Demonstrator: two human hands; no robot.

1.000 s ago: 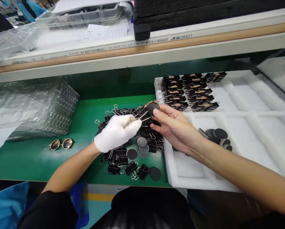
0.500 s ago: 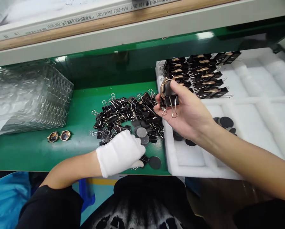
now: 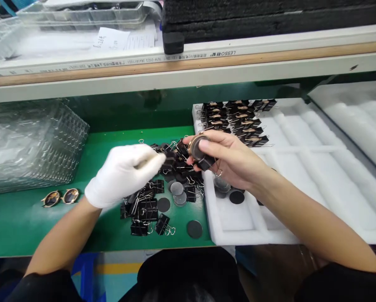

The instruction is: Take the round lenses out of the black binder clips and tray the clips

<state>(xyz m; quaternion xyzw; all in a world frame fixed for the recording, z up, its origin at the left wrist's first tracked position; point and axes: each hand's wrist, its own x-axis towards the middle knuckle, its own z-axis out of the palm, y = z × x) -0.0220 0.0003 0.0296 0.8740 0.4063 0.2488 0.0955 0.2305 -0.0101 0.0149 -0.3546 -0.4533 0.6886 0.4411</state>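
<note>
My right hand (image 3: pixel 228 155) grips a gold-rimmed round piece (image 3: pixel 194 147), its thumb pressed on a dark grey disc (image 3: pixel 202 145) lying against it. A black binder clip (image 3: pixel 206 162) with wire handles is fixed on the lower edge of that piece. To its left, my left hand (image 3: pixel 128 172), in a white glove, pinches a dark, blurred object (image 3: pixel 169 159) that looks like another binder clip. Below both hands lies a heap of black binder clips (image 3: pixel 146 209) with loose grey discs (image 3: pixel 177 188) among them. One dark disc (image 3: pixel 194 229) lies apart near the table's front edge.
A white foam tray (image 3: pixel 288 159) on the right holds rows of clipped gold pieces (image 3: pixel 242 121) and loose dark discs (image 3: pixel 237 197). Stacked clear plastic trays (image 3: pixel 33 147) stand left; a pair of gold-rimmed round pieces (image 3: pixel 61 197) lies before them. A shelf edge (image 3: pixel 112 79) crosses above.
My left hand has risen from the clips near the front edge and moved left, now with a dark object at its fingertips. My right hand still grips the clipped piece. The view has tilted up.
</note>
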